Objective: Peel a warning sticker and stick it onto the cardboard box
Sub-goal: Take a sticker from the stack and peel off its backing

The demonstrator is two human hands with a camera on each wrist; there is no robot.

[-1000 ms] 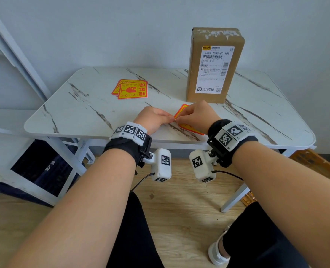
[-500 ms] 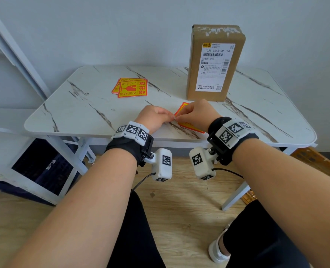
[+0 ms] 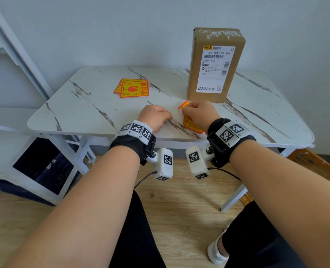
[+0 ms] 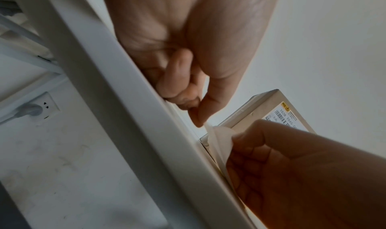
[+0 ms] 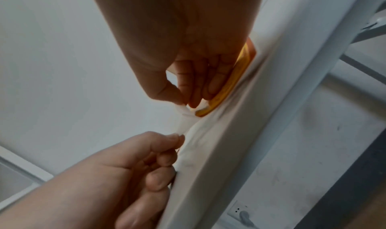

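Note:
An orange-and-yellow warning sticker lies near the table's front edge, just in front of the upright cardboard box with its white shipping label. My right hand rests over the sticker and pinches one end of a peeled white flap between thumb and forefinger. My left hand pinches the flap's other end at the sticker's corner. The flap stretches between the two hands. In the right wrist view the sticker shows under my right hand.
A small stack of the same stickers lies at the back left of the marble-pattern table. A white shelf frame stands to the left, with a dark crate below. An orange crate sits on the floor at right.
My hands have drawn slightly apart, and a white strip of peeled layer now shows between them. The box and the sticker stack have not moved.

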